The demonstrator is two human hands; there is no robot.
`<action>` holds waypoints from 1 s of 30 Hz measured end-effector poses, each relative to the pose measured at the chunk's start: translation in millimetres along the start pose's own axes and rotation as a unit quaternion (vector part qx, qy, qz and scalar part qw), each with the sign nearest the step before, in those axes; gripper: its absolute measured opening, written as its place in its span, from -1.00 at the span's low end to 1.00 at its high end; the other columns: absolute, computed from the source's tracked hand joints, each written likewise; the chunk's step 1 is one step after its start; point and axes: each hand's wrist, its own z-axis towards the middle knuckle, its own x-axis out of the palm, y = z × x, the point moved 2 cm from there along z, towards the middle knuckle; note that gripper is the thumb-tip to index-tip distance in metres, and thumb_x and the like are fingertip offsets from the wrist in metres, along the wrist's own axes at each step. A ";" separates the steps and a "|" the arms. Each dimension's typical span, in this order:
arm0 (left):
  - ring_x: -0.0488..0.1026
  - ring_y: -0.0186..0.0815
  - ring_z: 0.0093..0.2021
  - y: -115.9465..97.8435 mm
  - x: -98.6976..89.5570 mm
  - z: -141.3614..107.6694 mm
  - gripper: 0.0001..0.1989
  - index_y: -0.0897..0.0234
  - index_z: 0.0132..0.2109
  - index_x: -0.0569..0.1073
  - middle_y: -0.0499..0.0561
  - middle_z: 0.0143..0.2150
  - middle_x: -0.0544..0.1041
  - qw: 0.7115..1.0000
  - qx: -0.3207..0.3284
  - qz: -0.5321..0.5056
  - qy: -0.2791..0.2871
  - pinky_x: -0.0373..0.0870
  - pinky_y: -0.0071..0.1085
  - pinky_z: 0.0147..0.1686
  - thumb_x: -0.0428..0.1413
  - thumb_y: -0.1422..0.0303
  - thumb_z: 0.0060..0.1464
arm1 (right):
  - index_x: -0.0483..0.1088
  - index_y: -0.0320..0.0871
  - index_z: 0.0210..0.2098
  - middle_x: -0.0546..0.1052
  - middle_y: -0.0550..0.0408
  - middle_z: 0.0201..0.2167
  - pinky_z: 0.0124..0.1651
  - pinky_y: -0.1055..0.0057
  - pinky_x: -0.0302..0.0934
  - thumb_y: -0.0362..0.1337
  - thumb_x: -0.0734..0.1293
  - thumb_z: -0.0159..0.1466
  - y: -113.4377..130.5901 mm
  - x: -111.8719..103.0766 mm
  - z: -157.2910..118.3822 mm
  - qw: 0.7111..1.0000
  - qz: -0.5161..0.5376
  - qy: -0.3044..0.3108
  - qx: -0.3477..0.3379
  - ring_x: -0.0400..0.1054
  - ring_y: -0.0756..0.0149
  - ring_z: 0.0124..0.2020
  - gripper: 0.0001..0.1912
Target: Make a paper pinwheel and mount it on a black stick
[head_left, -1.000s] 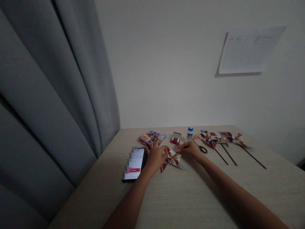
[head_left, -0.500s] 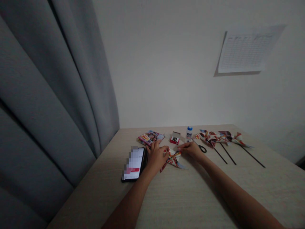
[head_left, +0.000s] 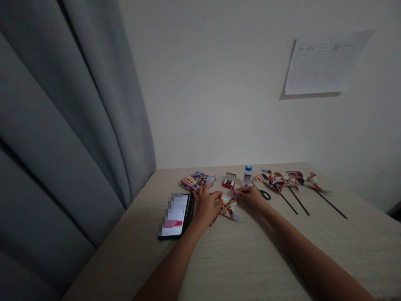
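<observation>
A folded paper pinwheel (head_left: 229,210) with a colourful print lies on the table between my two hands. My left hand (head_left: 206,205) pinches its left side between thumb and finger, the other fingers bent above it. From the right, my right hand (head_left: 250,196) has its fingertips closed on the pinwheel's upper right edge. Part of the paper is hidden behind the left hand. Just left of that hand lies a phone (head_left: 175,217) with a lit screen in a dark case.
Behind my hands are a stack of printed paper (head_left: 198,180), an open small red box (head_left: 229,183), a glue bottle (head_left: 247,173) with a blue cap, and scissors (head_left: 266,195). Pinwheels on black sticks (head_left: 288,203) lie at the right. A curtain (head_left: 78,125) hangs at left.
The view has shifted very slightly. Both hands stay at the pinwheel with almost the same grip.
</observation>
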 end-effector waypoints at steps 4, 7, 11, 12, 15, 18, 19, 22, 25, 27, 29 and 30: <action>0.22 0.04 0.29 -0.2 5.0 0.5 -0.81 0.03 -0.14 0.66 0.08 0.22 0.38 0.998 0.021 -0.035 -0.041 -0.06 0.21 0.32 0.28 0.38 0.08 | 0.62 -0.19 -0.44 0.63 0.00 -0.48 -0.34 0.39 0.25 0.01 0.43 0.04 0.2 0.5 0.9 1.000 -0.016 -0.023 0.004 0.44 0.22 -0.43 -0.64; 0.23 0.00 0.27 0.4 9.7 1.3 -0.82 0.07 -0.18 0.67 0.07 0.20 0.39 0.996 0.029 -0.061 -0.060 0.00 0.12 0.32 0.32 0.40 0.04 | 0.60 -0.18 -0.49 0.63 -0.01 -0.46 -0.31 0.36 0.28 0.00 0.45 0.01 6.4 2.0 -1.2 0.999 -0.018 -0.030 0.003 0.47 0.18 -0.40 -0.66; 0.25 -0.04 0.24 1.4 13.5 2.5 -0.83 0.08 -0.22 0.67 0.05 0.17 0.42 0.993 0.040 -0.080 -0.083 0.05 0.06 0.30 0.34 0.42 0.01 | 0.57 -0.18 -0.54 0.63 -0.03 -0.45 -0.24 0.31 0.31 0.01 0.44 0.01 16.5 5.1 -6.4 0.999 -0.019 -0.048 -0.010 0.49 0.14 -0.36 -0.66; 0.25 -0.05 0.23 1.5 13.8 2.7 -0.84 0.08 -0.22 0.67 0.05 0.16 0.42 0.992 0.043 -0.084 -0.089 0.06 0.05 0.29 0.35 0.42 0.00 | 0.56 -0.18 -0.54 0.63 -0.03 -0.45 -0.23 0.30 0.31 0.02 0.44 0.01 18.1 6.2 -7.5 0.999 -0.016 -0.048 -0.015 0.49 0.14 -0.36 -0.65; 0.26 -0.06 0.22 2.0 14.4 2.9 -0.83 0.08 -0.25 0.68 0.03 0.14 0.43 0.989 0.047 -0.093 -0.102 0.08 0.02 0.28 0.36 0.43 -0.02 | 0.54 -0.17 -0.55 0.63 -0.05 -0.41 -0.20 0.29 0.31 0.03 0.44 0.03 19.5 9.4 -8.9 0.999 -0.007 -0.043 -0.026 0.49 0.13 -0.32 -0.64; 0.27 -0.07 0.22 1.7 15.1 2.7 -0.83 0.08 -0.26 0.68 0.02 0.14 0.44 0.988 0.050 -0.097 -0.111 0.10 0.01 0.28 0.37 0.44 -0.04 | 0.52 -0.16 -0.57 0.62 -0.06 -0.37 -0.15 0.28 0.31 0.02 0.42 0.05 17.7 13.0 -7.5 0.998 0.007 -0.028 -0.051 0.47 0.15 -0.28 -0.65; 0.27 -0.07 0.21 1.5 15.3 2.6 -0.83 0.07 -0.27 0.68 0.02 0.14 0.44 0.987 0.051 -0.098 -0.113 0.10 0.01 0.28 0.38 0.45 -0.05 | 0.52 -0.16 -0.57 0.61 -0.06 -0.37 -0.14 0.28 0.30 0.02 0.42 0.05 16.7 14.3 -6.7 0.998 0.012 -0.021 -0.062 0.46 0.16 -0.28 -0.65; 0.28 -0.07 0.20 0.3 15.6 2.6 -0.82 0.07 -0.28 0.68 0.02 0.13 0.45 0.987 0.054 -0.098 -0.118 0.11 0.01 0.27 0.38 0.45 -0.06 | 0.54 -0.17 -0.54 0.60 -0.07 -0.34 -0.11 0.26 0.30 0.01 0.41 0.07 13.4 18.3 -5.0 0.997 0.015 -0.008 -0.079 0.45 0.17 -0.27 -0.65; 0.29 -0.07 0.18 -0.6 15.2 2.8 -0.83 0.07 -0.31 0.68 0.02 0.11 0.46 0.986 0.055 -0.100 -0.122 0.14 0.01 0.25 0.39 0.45 -0.08 | 0.57 -0.18 -0.52 0.60 -0.08 -0.30 -0.07 0.24 0.30 0.00 0.43 0.08 11.9 21.8 -5.4 0.996 0.020 -0.007 -0.083 0.44 0.18 -0.25 -0.66; 0.29 -0.06 0.18 -1.0 15.0 3.0 -0.84 0.07 -0.31 0.68 0.03 0.11 0.46 0.985 0.058 -0.101 -0.124 0.14 0.01 0.25 0.40 0.44 -0.09 | 0.58 -0.18 -0.52 0.60 -0.08 -0.29 -0.06 0.24 0.30 0.00 0.43 0.08 12.6 23.7 -6.5 0.996 0.029 -0.001 -0.084 0.44 0.18 -0.23 -0.66; 0.28 -0.05 0.19 -1.4 14.9 3.0 -0.84 0.07 -0.31 0.68 0.03 0.11 0.47 0.985 0.061 -0.099 -0.125 0.13 0.03 0.25 0.40 0.42 -0.08 | 0.59 -0.17 -0.51 0.59 -0.10 -0.28 -0.05 0.23 0.30 0.01 0.43 0.10 14.1 24.9 -7.7 0.996 0.035 0.006 -0.084 0.43 0.17 -0.22 -0.66; 0.28 -0.05 0.19 -1.6 14.9 3.0 -0.85 0.06 -0.31 0.68 0.03 0.11 0.47 0.985 0.063 -0.097 -0.124 0.12 0.05 0.25 0.40 0.42 -0.08 | 0.60 -0.17 -0.51 0.59 -0.11 -0.28 -0.04 0.22 0.30 0.01 0.43 0.10 14.9 25.2 -8.2 0.996 0.036 0.007 -0.086 0.44 0.17 -0.21 -0.66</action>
